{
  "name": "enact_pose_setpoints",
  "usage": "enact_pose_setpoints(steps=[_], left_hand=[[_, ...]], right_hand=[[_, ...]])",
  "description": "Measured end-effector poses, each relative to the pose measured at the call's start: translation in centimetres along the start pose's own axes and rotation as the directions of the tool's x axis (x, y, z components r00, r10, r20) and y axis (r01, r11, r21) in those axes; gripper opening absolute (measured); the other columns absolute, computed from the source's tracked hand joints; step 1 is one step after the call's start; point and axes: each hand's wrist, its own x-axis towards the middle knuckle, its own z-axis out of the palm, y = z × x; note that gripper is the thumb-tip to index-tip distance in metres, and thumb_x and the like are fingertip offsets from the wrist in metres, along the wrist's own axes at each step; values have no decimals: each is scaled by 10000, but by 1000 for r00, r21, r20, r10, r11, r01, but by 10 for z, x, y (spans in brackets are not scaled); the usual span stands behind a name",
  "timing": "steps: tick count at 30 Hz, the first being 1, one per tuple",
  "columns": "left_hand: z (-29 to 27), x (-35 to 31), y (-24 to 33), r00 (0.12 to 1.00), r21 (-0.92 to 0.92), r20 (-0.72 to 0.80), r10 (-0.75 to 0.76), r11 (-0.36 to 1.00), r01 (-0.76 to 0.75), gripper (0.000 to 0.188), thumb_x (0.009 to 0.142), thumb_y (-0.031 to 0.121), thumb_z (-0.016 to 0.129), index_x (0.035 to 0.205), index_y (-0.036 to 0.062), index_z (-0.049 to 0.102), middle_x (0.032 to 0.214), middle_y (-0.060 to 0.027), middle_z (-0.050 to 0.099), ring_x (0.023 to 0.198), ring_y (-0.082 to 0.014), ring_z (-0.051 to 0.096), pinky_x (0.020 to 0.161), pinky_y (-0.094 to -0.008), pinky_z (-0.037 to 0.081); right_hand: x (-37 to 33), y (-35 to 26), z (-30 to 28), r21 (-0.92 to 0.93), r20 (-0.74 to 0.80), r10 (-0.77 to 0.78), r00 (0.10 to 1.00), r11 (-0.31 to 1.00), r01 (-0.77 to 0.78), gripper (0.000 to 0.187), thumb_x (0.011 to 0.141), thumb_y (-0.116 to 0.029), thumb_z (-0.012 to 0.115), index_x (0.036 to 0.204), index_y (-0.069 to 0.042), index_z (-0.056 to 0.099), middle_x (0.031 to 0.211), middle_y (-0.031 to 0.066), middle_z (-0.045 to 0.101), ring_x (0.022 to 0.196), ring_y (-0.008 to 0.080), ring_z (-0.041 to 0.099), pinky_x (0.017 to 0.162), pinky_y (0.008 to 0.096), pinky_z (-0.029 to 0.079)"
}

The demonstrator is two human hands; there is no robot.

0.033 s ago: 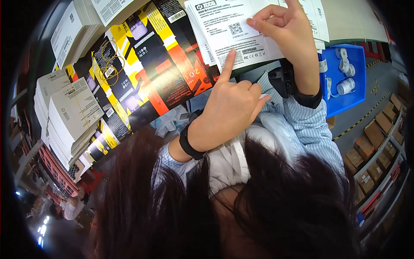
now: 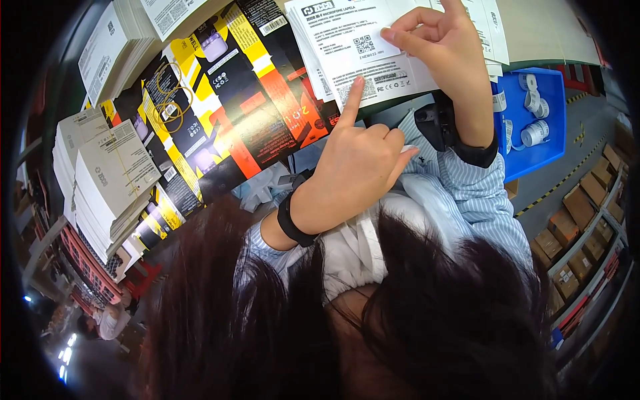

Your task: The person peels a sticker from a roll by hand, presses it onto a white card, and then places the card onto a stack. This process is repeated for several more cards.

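A white printed sheet (image 2: 340, 40) with a square code lies on a stack of flat white printed cartons (image 2: 393, 83) at the top centre. My left hand (image 2: 360, 150) comes in from below with its index finger stretched out, the tip touching the printing near the lower edge. Its other fingers are partly curled, and the thumb points right. Over the right side of the sheet, my right hand (image 2: 450, 50) has thumb and forefinger pinched together at the sheet's edge; what is between them is hidden. Both wrists wear black bands.
Left of the stack lie flat black, yellow and orange printed packaging sheets (image 2: 253, 100), with yellow rubber bands (image 2: 175, 110) on them. Bundled white cartons (image 2: 110, 173) stand at far left. A blue bin (image 2: 550, 143) holds label rolls (image 2: 533, 133) at right. Shelved brown boxes (image 2: 580, 207) stand beyond.
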Motion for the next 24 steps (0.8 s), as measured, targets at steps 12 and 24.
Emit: enact_pose_setpoints(steps=[12,24], left_hand=[[1,0,1,1000,-12,-10,3,1000,-3,301,779,210,634,579,41,484,497,-59,446,480,-241,491,1049,-500,244],[0,1,1,1000,-11,-11,5,1000,-5,299,772,211,642,579,43,489,490,-56,443,477,-237,489,1053,-495,236]], right_hand=[[11,39,-1,507,53,-598,800,706,494,765,715,99,614,1367,-17,230,669,31,558,583,54,507,539,168,400],[9,35,0,459,33,-583,812,730,506,732,714,94,614,1351,-10,270,657,25,555,570,49,501,531,173,406]])
